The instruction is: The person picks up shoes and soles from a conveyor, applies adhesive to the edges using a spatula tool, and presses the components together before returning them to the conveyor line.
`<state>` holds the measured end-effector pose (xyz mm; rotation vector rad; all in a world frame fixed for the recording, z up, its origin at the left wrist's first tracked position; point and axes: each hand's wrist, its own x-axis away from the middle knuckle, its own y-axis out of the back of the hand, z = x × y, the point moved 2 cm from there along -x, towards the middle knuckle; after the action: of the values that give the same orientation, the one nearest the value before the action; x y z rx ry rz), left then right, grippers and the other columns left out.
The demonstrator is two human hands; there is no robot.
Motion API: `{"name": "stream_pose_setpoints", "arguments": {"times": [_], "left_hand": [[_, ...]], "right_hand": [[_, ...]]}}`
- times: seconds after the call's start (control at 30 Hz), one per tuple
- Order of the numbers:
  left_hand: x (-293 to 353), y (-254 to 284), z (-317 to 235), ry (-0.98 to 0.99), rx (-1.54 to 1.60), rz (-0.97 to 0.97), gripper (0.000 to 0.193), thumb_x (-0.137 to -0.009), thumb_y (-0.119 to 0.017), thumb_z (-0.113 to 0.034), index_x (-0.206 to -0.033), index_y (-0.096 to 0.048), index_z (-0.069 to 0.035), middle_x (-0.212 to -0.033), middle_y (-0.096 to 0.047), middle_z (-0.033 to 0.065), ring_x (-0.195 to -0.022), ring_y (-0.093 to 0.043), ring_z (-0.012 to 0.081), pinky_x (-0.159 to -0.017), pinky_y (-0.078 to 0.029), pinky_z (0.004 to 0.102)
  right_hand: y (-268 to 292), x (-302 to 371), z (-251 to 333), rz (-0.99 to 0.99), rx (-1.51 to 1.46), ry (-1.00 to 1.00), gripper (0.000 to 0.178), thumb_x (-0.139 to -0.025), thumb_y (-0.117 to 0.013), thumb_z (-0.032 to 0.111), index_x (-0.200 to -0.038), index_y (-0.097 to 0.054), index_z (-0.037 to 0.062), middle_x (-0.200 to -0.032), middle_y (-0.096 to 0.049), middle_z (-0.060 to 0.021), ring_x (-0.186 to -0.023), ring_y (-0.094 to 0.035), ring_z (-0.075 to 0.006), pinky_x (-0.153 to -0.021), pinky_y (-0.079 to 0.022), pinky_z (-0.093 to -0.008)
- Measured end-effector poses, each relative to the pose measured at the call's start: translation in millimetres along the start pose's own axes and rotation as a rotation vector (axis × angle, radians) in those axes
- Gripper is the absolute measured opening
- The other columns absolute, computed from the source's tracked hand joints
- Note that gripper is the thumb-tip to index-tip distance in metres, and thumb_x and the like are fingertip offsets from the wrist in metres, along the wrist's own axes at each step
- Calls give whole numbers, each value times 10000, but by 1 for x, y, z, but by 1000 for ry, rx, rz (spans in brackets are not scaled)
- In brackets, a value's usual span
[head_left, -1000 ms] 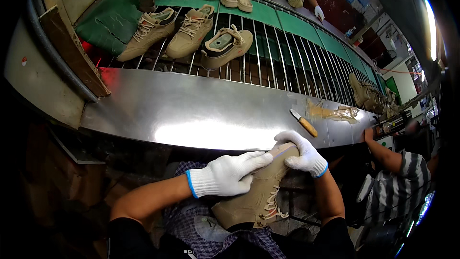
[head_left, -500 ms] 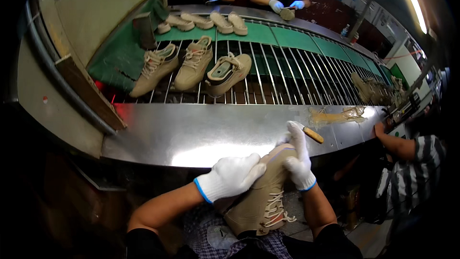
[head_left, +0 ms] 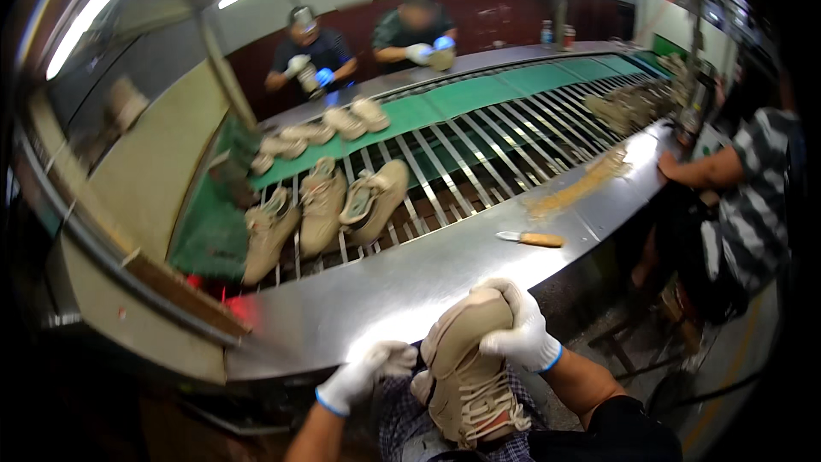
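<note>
A beige lace-up shoe point(head_left: 462, 376) rests upright against my lap, toe raised and pale laces facing down toward me. My right hand point(head_left: 526, 334), in a white knit glove with blue trim, is wrapped round the toe end from the right. To the left of the shoe is my left hand point(head_left: 366, 374), gloved the same way, its fingers loosely extended beside the sole edge and holding nothing I can see. On the steel ledge beyond lies a small knife point(head_left: 540, 240) with a wooden handle, its short blade pointing left.
Three beige shoes point(head_left: 321, 212) stand on a roller conveyor point(head_left: 479, 175) behind the steel ledge point(head_left: 333, 312). Several pale soles point(head_left: 346, 122) lie on the green belt point(head_left: 445, 101). Two gloved people work across the line; another person point(head_left: 735, 197) is at right. Dried glue point(head_left: 581, 186) marks the ledge.
My left hand has come off the shoe and moved down to the left. The right hand still grips the toe. The view has shifted, showing the knife's blade.
</note>
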<state>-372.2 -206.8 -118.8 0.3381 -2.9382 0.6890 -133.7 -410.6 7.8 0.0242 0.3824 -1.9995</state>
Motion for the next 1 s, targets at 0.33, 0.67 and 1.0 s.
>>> {"name": "stream_pose_setpoints", "arguments": {"times": [0.33, 0.67, 1.0], "left_hand": [[-44, -70, -57, -273, -22, -439, 985, -1035, -320, -796, -1638, -337, -17, -1628, -474, 148, -1469, -493, 303, -1218, -420, 443], [-133, -72, -3, -407, -354, -265, 313, -1090, -593, -221, -879, -695, -13, -818, -683, 48, -779, -614, 127, -773, -525, 292], [-107, -56, -14, -382, -302, -189, 166, -1062, -565, -91, -1009, -653, 39, -981, -707, 137, -941, -705, 233, -946, -550, 374]], "right_hand": [[11, 41, 22, -18, -543, 222, 883, -845, -882, 451, -1536, -433, 134, -1500, -529, -188, -1360, -567, -351, -1210, -437, -565], [40, 143, -158, 140, 329, -527, 1198, -761, -982, 266, -1652, -236, -21, -1591, -470, -223, -1473, -477, -315, -1230, -414, -433], [-22, 79, -4, 452, 681, 450, 791, -772, -911, 475, -1350, -631, 13, -1252, -669, -227, -1180, -665, -408, -1055, -521, -479]]}}
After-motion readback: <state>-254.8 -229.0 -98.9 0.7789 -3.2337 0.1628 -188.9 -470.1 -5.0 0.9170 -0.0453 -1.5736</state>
